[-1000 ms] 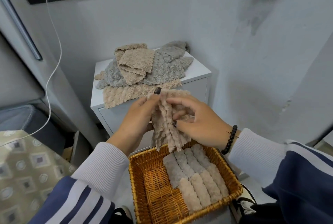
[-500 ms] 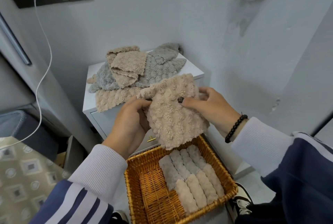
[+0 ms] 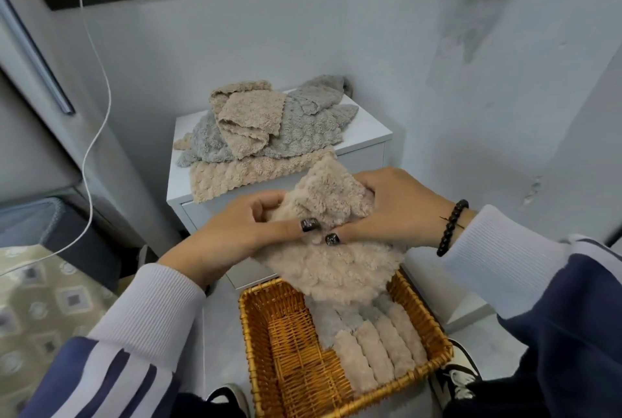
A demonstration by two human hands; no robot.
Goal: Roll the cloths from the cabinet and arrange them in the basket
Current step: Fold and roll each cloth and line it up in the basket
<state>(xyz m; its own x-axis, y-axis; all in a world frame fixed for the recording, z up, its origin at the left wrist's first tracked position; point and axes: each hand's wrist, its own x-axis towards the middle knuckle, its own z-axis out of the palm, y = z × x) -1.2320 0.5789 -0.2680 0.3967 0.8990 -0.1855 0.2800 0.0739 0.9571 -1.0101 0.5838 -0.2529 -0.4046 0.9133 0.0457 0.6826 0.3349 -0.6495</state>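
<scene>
both hands meet on one beige cloth (image 3: 333, 259), a thick, nubbly fleece piece held in the air above the far end of the basket (image 3: 259, 343). the left hand (image 3: 235, 235) has its fingers curled round the cloth's left edge, thumb lying across the front with its dark-painted nail showing; the right hand (image 3: 397, 212) grips the right side the same way, thumb pressed onto the pile beside the other thumb, a black bead bracelet (image 3: 451, 229) at the wrist. the upper part of the cloth is folded over between the hands, and the lower part hangs loose with a scalloped edge. below it the basket is woven wicker, rectangular, honey-coloured — rolled cloths (image 3: 373, 347) lie packed side by side along its right half, beige ones nearer and grey ones behind, while the left half shows bare weave. beyond the hands a white cabinet (image 3: 370, 141) stands against the wall, its flat top carrying a loose heap of unrolled cloths (image 3: 266, 134), grey and beige, one beige piece drooping over the front edge. the basket's near rim sits between two dark shoes on the pale floor.
</scene>
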